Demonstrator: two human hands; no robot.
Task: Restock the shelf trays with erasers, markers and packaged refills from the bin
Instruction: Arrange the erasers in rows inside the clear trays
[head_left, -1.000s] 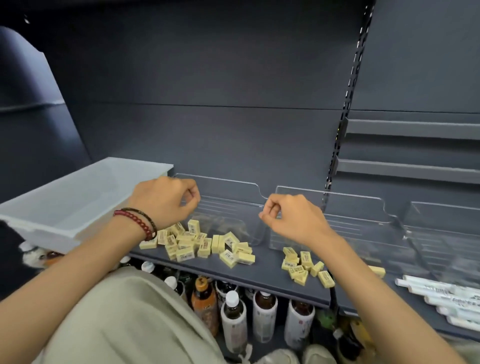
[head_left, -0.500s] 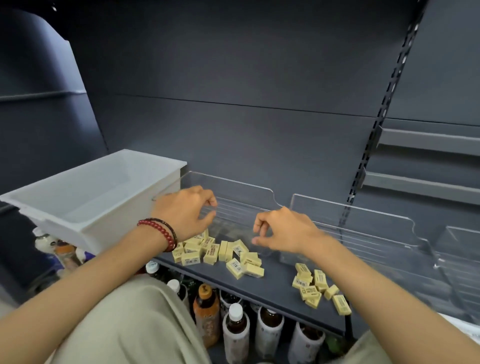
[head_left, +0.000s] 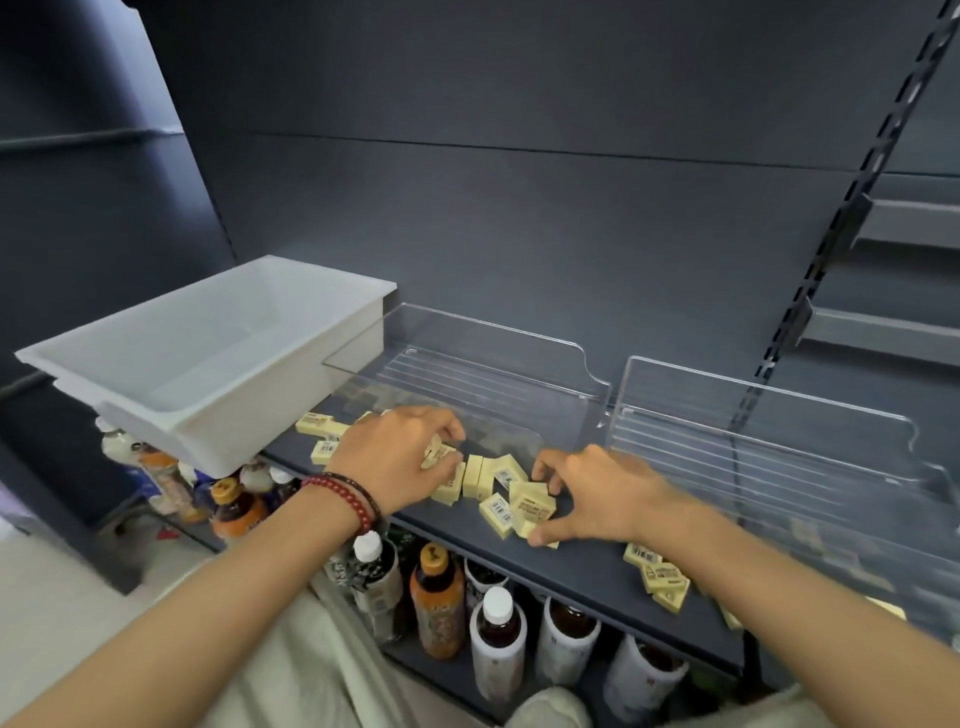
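The small pale-yellow block erasers (head_left: 498, 512) lay heaped on the dark grey shelf (head_left: 576, 566), just in front of the clear plastic tray (head_left: 493, 358). The left hand (head_left: 395, 457) pinched one of them; the right hand (head_left: 602, 493) curled round the heap's right side, cupping several. The tray's low front edge lay straight beyond both hands, nearer the left

The left hand (head_left: 395, 457) covers part of the erasers (head_left: 524, 506) at centre frame. Label print on them is too small to read. The right tray (head_left: 779, 441) is cut off at the right edge. The shelf (head_left: 571, 566) hides the tops of several bottles (head_left: 493, 634) at lower centre.
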